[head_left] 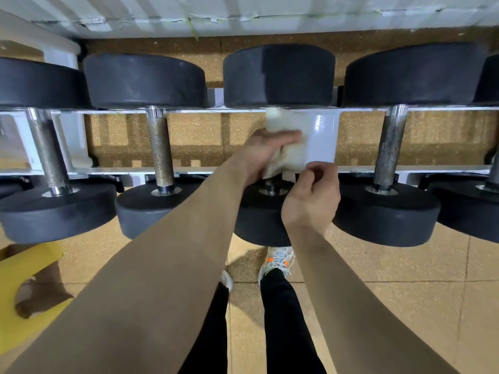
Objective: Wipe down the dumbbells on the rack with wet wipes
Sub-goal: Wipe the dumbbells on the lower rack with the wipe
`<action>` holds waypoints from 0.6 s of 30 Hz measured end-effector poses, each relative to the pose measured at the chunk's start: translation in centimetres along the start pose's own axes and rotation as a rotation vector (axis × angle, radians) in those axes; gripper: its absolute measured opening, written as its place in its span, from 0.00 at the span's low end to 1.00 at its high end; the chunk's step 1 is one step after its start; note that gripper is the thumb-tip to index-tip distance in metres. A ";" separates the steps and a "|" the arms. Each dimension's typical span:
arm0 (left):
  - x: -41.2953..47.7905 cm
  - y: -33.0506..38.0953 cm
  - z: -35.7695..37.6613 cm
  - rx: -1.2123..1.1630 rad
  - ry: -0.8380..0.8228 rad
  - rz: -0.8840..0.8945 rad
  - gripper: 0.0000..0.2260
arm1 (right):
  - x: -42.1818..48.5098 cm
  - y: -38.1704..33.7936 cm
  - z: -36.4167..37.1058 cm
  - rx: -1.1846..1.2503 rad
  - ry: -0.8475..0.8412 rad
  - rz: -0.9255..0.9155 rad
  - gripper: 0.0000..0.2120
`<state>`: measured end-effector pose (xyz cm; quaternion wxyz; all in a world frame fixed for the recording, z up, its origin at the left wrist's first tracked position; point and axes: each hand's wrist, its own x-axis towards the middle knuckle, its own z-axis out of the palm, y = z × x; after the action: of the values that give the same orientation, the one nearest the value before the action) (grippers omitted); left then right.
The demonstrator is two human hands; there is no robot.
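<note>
Several black dumbbells lie across a white rack (pixel 108 170). The middle dumbbell (pixel 279 76) has its handle wrapped in a whitish wet wipe (pixel 290 157). My left hand (pixel 266 152) grips the wipe around that handle, and the handle itself is mostly hidden under the wipe and fingers. My right hand (pixel 310 201) is just to the right and nearer, its fingertips pinching the lower right edge of the wipe. Bare knurled handles show on the neighbouring dumbbell to the left (pixel 160 155) and the one to the right (pixel 390 149).
A yellow object (pixel 21 287) sits at the lower left near my left forearm. My legs and a light-coloured shoe (pixel 276 261) stand on the tan speckled floor under the rack. A white wall runs behind the rack.
</note>
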<state>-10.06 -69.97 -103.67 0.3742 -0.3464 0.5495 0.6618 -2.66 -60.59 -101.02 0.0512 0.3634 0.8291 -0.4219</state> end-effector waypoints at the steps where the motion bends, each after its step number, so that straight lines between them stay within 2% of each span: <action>1: -0.1 -0.8 -0.3 0.025 -0.030 -0.027 0.29 | 0.0 -0.2 0.0 -0.008 -0.007 -0.001 0.15; 3: -0.6 -1.8 -0.5 0.132 -0.006 -0.015 0.22 | -0.1 -0.3 -0.2 -0.016 -0.012 0.006 0.15; 5: -0.7 -1.9 0.1 0.308 0.099 0.008 0.16 | -0.1 -0.6 -0.2 -0.012 -0.014 0.008 0.15; 8: -1.0 -1.9 1.9 0.470 0.298 -0.043 0.20 | -0.1 -0.6 -0.1 -0.019 -0.009 0.007 0.15; 10: -0.6 -1.4 2.7 0.409 0.379 0.033 0.20 | 0.1 -0.4 0.0 -0.024 -0.001 0.008 0.15; 12: 0.1 0.2 2.8 0.284 0.385 0.151 0.20 | 0.1 -0.1 0.2 -0.023 0.004 0.007 0.15; 14: 0.8 2.2 2.4 0.088 0.369 0.175 0.18 | 0.2 0.1 0.3 -0.021 0.016 -0.007 0.15; 16: 1.0 2.7 1.9 -0.066 0.300 0.144 0.14 | 0.3 0.3 0.4 -0.016 0.022 -0.010 0.15; 18: 1.3 2.0 1.0 -0.136 0.156 0.143 0.10 | 0.3 0.4 0.5 -0.013 0.024 -0.015 0.16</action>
<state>-12.46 -69.06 -103.70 0.2578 -0.3812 0.5542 0.6937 -2.75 -60.62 -101.70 0.0403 0.3616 0.8352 -0.4124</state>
